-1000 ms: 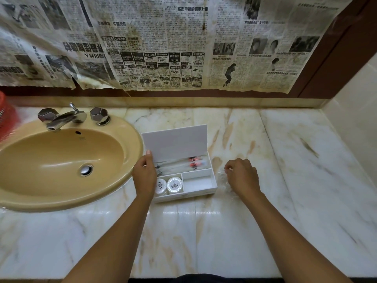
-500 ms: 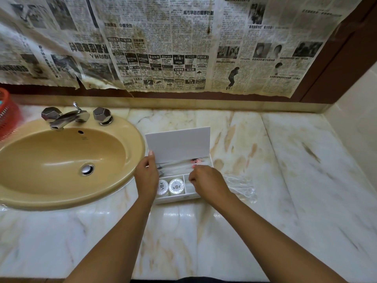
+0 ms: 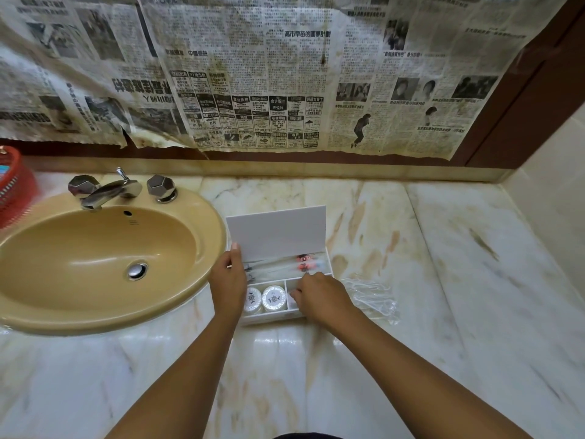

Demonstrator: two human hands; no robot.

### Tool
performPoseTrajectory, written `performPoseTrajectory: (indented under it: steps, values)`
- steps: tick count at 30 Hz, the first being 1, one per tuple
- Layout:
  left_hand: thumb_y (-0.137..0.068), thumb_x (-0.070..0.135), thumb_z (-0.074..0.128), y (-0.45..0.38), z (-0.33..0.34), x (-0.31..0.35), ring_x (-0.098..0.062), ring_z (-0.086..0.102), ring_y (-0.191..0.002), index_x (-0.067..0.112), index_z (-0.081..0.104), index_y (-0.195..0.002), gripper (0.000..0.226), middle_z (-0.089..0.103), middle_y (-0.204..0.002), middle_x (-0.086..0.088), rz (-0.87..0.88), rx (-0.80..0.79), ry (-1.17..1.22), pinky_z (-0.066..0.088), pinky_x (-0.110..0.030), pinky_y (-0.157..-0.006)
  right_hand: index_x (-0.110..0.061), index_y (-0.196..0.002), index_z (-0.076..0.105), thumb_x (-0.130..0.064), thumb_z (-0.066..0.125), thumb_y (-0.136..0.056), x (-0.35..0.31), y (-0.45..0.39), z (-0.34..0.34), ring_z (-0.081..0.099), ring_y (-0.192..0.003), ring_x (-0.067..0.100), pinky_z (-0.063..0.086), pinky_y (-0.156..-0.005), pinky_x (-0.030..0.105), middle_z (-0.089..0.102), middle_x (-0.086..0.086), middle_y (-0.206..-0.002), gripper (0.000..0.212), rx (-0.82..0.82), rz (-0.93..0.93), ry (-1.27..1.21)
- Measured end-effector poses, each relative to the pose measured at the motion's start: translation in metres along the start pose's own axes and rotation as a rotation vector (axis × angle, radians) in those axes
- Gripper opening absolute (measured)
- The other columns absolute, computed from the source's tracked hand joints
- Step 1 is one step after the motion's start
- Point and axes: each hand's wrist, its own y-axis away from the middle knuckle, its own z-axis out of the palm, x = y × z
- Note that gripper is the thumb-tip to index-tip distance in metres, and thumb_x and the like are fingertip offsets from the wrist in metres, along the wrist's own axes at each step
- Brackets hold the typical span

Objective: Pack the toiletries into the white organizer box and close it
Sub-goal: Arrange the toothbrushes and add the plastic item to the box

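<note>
The white organizer box (image 3: 273,318) stands open on the marble counter, its lid (image 3: 277,232) upright at the back. Wrapped toothbrushes (image 3: 285,265) lie in the long rear compartment. Two round white soaps (image 3: 273,299) sit in the front left compartment. My left hand (image 3: 228,286) grips the box's left end, thumb against the lid's edge. My right hand (image 3: 319,299) hovers over the front right compartment with fingers curled down into it; whatever is under them is hidden. A clear plastic packet (image 3: 373,296) lies on the counter just right of the box.
A tan sink (image 3: 95,258) with a chrome faucet (image 3: 107,191) sits directly left of the box. A red basket (image 3: 15,185) stands at the far left edge. A tiled side wall (image 3: 544,201) bounds the counter on the right; newspaper covers the back wall.
My right hand has moved left from the clear packet on the counter to the box's front right compartment. My left hand has stayed on the box's left end.
</note>
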Motion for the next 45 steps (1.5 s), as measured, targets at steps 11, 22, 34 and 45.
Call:
performPoseTrajectory:
  steps: [11, 22, 34, 45]
  values:
    - [-0.102, 0.045, 0.042, 0.0, 0.0, -0.002, -0.012, 0.042, -0.06, -0.002, 0.05, -0.077, 0.054, 0.047, -0.067, -0.006, 0.004, -0.004, 0.013, 0.036, -0.029, -0.058, -0.015, -0.08, 0.064, -0.022, 0.046, -0.092, 0.003, 0.006, -0.01, 0.059, -0.079, 0.028, 0.035, -0.062, 0.026, 0.068, 0.009, -0.089, 0.023, 0.09, -0.018, -0.1]
    - [-0.102, 0.045, 0.042, 0.0, 0.001, -0.004, -0.013, 0.036, -0.06, 0.001, 0.044, -0.072, 0.054, 0.04, -0.067, -0.007, 0.019, 0.008, 0.001, 0.032, -0.03, -0.058, -0.019, -0.113, 0.06, -0.008, 0.053, -0.086, 0.065, 0.029, -0.022, 0.053, -0.105, 0.024, 0.039, -0.086, 0.032, 0.059, 0.003, -0.114, 0.03, 0.224, 0.248, 0.008]
    - [-0.102, 0.047, 0.042, -0.002, 0.001, -0.006, -0.014, 0.036, -0.06, -0.001, 0.046, -0.073, 0.056, 0.041, -0.066, -0.007, 0.017, 0.016, -0.01, 0.032, -0.031, -0.059, -0.015, -0.113, 0.058, -0.005, 0.046, -0.089, 0.08, 0.039, -0.001, 0.053, -0.11, 0.025, 0.036, -0.091, 0.032, 0.062, 0.004, -0.115, 0.028, 0.093, 0.325, 0.092]
    - [-0.103, 0.044, 0.041, -0.001, 0.001, -0.005, -0.013, 0.039, -0.06, 0.006, 0.048, -0.07, 0.051, 0.045, -0.066, -0.005, 0.02, 0.003, -0.001, 0.034, -0.03, -0.058, -0.018, -0.114, 0.067, 0.002, 0.05, -0.09, 0.054, 0.032, -0.035, 0.057, -0.1, 0.021, 0.035, -0.088, 0.032, 0.069, -0.001, -0.111, 0.036, 0.391, 0.175, 0.002]
